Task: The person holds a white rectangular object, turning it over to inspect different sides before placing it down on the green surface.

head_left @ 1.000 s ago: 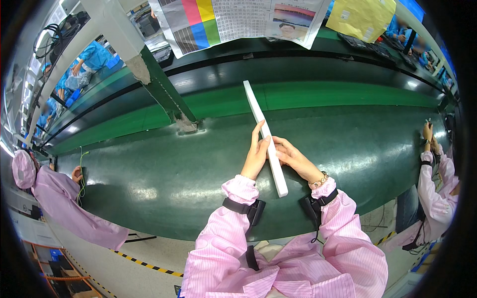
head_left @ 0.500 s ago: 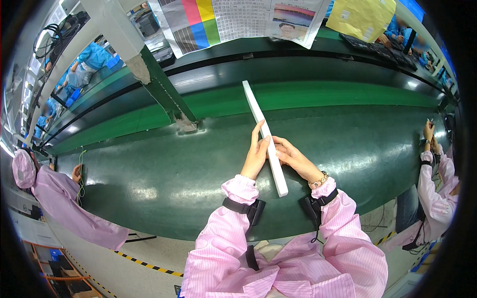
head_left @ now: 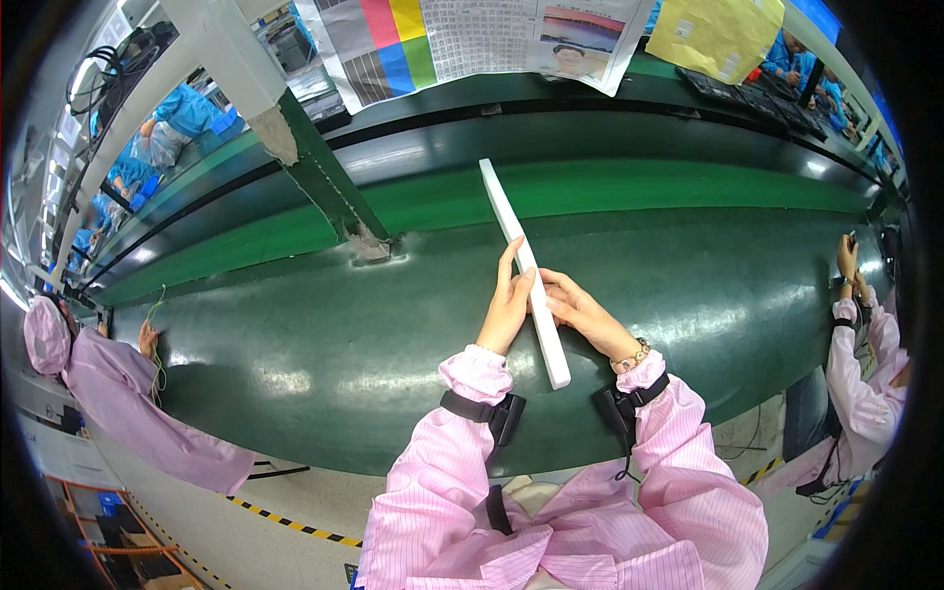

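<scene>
A long, narrow white bar (head_left: 508, 211) stands out over the green worktable (head_left: 295, 334), slanting from far left to near right. Only its slim side shows, so I cannot tell how deep it is. My left hand (head_left: 505, 313) grips it from the left near the middle, with the index finger stretched along the edge. On the opposite side my right hand (head_left: 587, 320) closes on the same bar, its fingertips partly hidden behind it.
A green and white post (head_left: 324, 172) rises from the table at the left. Printed sheets (head_left: 482, 44) and a yellow bag (head_left: 713, 39) hang along the far side. Co-workers sit at both ends, the left one holding a thin green cord (head_left: 157, 369).
My hands and the white bar stay in place. At the left end, the co-worker's hand with the cord has shifted slightly up and left.
</scene>
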Demonstrator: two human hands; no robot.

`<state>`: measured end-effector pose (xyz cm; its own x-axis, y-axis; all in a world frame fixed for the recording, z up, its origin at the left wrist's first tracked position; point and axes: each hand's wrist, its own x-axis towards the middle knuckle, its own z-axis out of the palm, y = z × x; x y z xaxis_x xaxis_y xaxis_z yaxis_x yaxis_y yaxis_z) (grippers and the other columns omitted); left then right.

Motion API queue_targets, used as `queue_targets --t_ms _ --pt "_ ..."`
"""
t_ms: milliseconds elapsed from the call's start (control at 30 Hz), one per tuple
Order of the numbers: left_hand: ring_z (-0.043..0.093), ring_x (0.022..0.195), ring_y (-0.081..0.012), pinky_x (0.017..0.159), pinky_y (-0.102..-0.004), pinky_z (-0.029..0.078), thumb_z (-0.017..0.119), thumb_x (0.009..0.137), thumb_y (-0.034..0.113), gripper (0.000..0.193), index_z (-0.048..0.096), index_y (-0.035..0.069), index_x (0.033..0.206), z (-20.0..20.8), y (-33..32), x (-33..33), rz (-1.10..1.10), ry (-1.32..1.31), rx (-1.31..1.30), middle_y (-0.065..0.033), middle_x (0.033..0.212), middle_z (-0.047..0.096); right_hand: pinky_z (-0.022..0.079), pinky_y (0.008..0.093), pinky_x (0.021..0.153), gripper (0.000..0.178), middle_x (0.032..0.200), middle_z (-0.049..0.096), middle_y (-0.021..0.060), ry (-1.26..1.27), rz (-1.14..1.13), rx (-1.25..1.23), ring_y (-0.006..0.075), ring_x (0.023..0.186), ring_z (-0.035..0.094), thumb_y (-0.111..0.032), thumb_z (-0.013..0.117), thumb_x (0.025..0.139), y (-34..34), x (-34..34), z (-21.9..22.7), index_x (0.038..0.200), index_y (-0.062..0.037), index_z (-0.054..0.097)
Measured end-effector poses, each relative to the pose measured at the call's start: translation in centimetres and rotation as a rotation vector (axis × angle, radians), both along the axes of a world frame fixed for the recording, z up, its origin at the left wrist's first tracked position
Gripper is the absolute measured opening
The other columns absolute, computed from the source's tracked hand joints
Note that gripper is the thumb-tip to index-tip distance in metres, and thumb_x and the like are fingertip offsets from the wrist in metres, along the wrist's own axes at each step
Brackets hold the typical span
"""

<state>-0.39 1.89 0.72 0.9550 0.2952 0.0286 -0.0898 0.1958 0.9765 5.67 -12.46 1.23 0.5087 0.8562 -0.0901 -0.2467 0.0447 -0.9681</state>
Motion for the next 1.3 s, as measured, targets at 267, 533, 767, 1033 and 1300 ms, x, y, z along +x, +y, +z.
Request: queue_targets --t_ms 267,533,767,1033,1300 --pt "0.046 0.072 -0.008 0.069 -0.0225 0.041 0.045 0.094 0.019 0.05 0.025 0.02 0.141 -0.61 0.1 0.22 0.014 -0.021 0.006 -0.0015 0.081 0.05 0.04 0.0259 0.087 0.057 0.123 0.049 0.0062 -0.006 -0.002 0.004 0.0115 0.107 0.049 -0.029 0.052 0.092 0.02 0.0 -0.13 0.138 -0.0058 0.027" --pt "0.047 0.079 -0.0086 0.074 -0.0232 0.041 0.043 0.094 0.02 0.048 0.027 0.02 0.14 0.05 -0.01 -0.04 -0.013 0.015 0.007 -0.0026 0.094 0.049 0.04 0.0265 0.088 0.057 0.124 0.048 0.0066 0.01 0.001 0.007 0.012 0.108 0.049 -0.029 0.051 0.092 0.01 0.05 -0.2 0.138 -0.0058 0.027" --pt "0.047 0.079 -0.0088 0.074 -0.0234 0.041 0.043 0.094 0.02 0.048 0.026 0.02 0.14 -0.02 -0.05 0.04 -0.019 0.015 -0.003 -0.0025 0.093 0.049 0.041 0.0264 0.088 0.057 0.125 0.048 0.0068 0.02 -0.004 0.008 0.012 0.108 0.049 -0.029 0.052 0.092 0.0 0.05 -0.19 0.138 -0.0054 0.027" --pt "0.045 0.069 -0.0073 0.066 -0.0224 0.04 0.045 0.094 0.019 0.052 0.024 0.021 0.141 -0.35 0.01 0.23 0.003 -0.011 -0.01 -0.0006 0.076 0.049 0.041 0.0261 0.087 0.056 0.124 0.048 0.0065 0.0 -0.004 -0.005 0.0116 0.107 0.049 -0.029 0.051 0.093 0.0 0.01 -0.03 0.138 -0.0053 0.028" --pt "0.046 0.07 -0.0072 0.067 -0.0224 0.041 0.045 0.095 0.019 0.051 0.024 0.02 0.141 -0.43 -0.02 0.27 0.005 -0.025 -0.006 -0.0006 0.077 0.049 0.041 0.0249 0.084 0.056 0.121 0.05 0.0054 -0.005 -0.001 0.008 0.0103 0.103 0.05 -0.029 0.051 0.093 0.01 -0.01 -0.06 0.138 -0.0062 0.028"
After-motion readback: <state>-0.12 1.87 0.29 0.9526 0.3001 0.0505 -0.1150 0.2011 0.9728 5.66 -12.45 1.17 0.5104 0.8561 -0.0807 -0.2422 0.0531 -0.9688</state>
